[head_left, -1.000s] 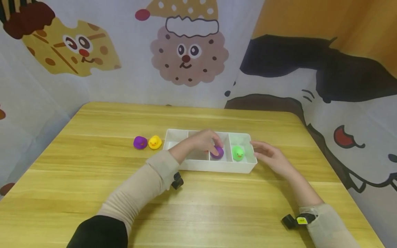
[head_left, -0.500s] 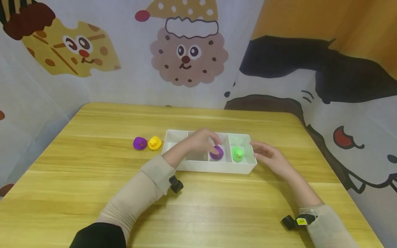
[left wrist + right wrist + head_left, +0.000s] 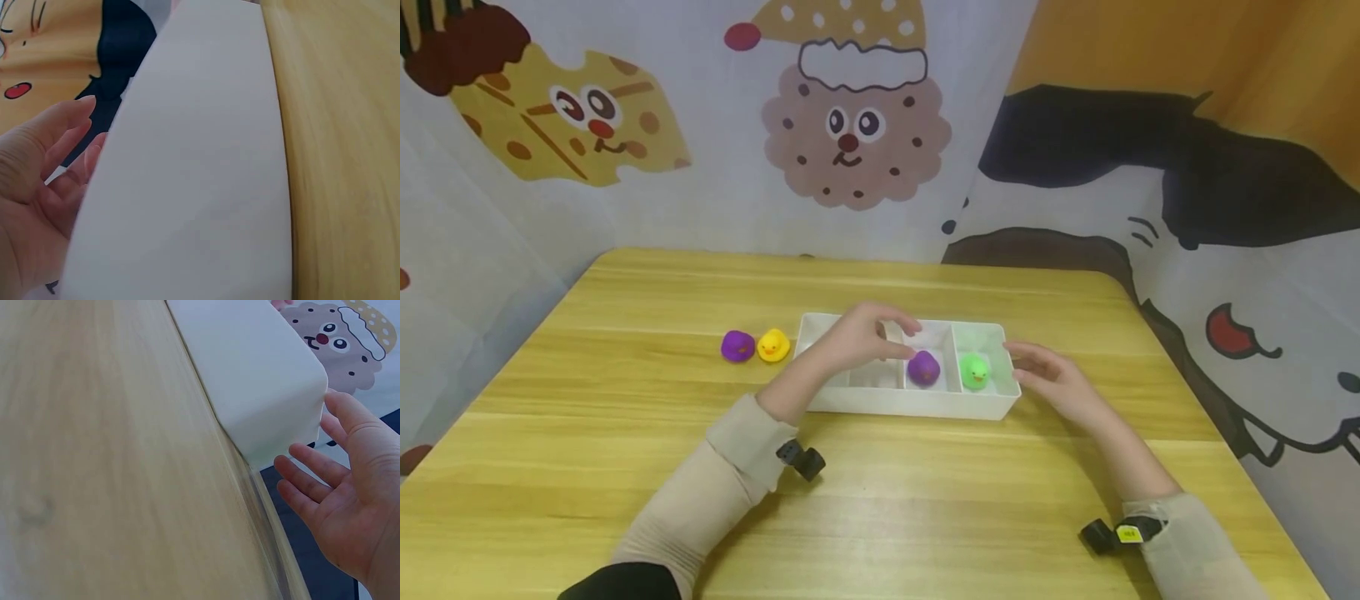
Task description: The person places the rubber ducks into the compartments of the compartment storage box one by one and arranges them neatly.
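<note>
A white divided box [image 3: 917, 405] stands on the table, its long side facing me. In its rightmost compartment sits a green rubber duck [image 3: 975, 372]; a purple rubber duck [image 3: 923, 368] lies in the compartment beside it. My left hand [image 3: 867, 335] hovers over the box just left of that purple duck, thumb and fingers spread apart and holding nothing. In the left wrist view, the box's side wall [image 3: 187, 162] hides part of the left hand [image 3: 47, 181]. My right hand [image 3: 1056, 382] is at the box's right end, its fingertips at the wall and its fingers loosely extended.
Left of the box, a second purple duck [image 3: 738, 346] and a yellow duck [image 3: 773, 345] sit side by side on the wooden table [image 3: 925, 517]. A printed cloth [image 3: 700, 200] hangs behind the table's far edge.
My left hand has let go of the purple duck in the box and moved up and left. The right hand stays at the box's end.
</note>
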`<state>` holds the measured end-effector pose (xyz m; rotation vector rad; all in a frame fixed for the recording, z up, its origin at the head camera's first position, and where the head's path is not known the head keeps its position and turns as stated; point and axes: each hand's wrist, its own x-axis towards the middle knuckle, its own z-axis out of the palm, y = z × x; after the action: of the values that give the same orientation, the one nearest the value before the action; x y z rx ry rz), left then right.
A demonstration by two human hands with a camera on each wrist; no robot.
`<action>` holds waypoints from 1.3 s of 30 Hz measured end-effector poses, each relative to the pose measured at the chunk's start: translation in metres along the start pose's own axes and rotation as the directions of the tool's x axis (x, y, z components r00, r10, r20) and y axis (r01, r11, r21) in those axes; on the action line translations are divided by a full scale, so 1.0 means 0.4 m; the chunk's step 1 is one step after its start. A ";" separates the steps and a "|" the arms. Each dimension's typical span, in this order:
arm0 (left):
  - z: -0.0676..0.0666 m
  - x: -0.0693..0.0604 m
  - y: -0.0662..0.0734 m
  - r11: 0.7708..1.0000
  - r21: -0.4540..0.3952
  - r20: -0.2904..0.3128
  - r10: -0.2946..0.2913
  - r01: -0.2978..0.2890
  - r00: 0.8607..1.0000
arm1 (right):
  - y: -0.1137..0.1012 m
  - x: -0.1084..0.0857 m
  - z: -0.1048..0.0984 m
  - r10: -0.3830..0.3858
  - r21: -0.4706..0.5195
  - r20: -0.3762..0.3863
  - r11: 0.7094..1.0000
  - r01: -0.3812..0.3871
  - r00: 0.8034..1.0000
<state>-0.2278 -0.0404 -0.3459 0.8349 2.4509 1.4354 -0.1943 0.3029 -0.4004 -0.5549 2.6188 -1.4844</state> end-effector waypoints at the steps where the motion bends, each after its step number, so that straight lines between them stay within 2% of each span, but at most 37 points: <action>1: -0.004 -0.006 0.000 1.000 -0.001 -0.012 0.005 -0.005 1.000 | -0.001 0.000 0.000 -0.001 0.000 0.001 1.000 0.001 1.000; 7: -0.034 -0.048 0.000 1.000 -0.005 -0.082 0.030 -0.030 0.996 | -0.003 0.002 0.000 -0.004 0.002 0.006 1.000 0.004 1.000; 15: -0.085 -0.111 -0.008 0.998 -0.066 -0.170 -0.014 0.003 0.985 | -0.004 0.002 0.000 0.003 0.017 0.006 1.000 -0.003 1.000; 22: -0.129 -0.159 -0.024 0.995 -0.091 -0.217 -0.048 0.028 0.975 | -0.002 0.001 0.000 -0.004 0.006 0.002 1.000 0.004 1.000; 28: -0.169 -0.197 -0.051 0.994 -0.066 -0.269 -0.100 0.086 0.958 | -0.001 -0.001 0.001 -0.007 0.009 0.002 1.000 0.007 1.000; 33: -0.202 -0.221 -0.073 0.992 -0.066 -0.309 -0.118 0.103 0.944 | -0.001 -0.002 0.001 -0.008 0.015 0.003 1.000 0.007 1.000; 39: -0.240 -0.247 -0.098 0.986 -0.069 -0.334 -0.168 0.153 0.927 | 0.001 -0.002 0.001 -0.024 0.021 0.006 0.999 0.024 1.000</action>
<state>-0.2014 -0.1811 -0.3414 0.3894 2.6442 1.6802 -0.1935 0.3030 -0.4008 -0.5901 2.5981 -1.5126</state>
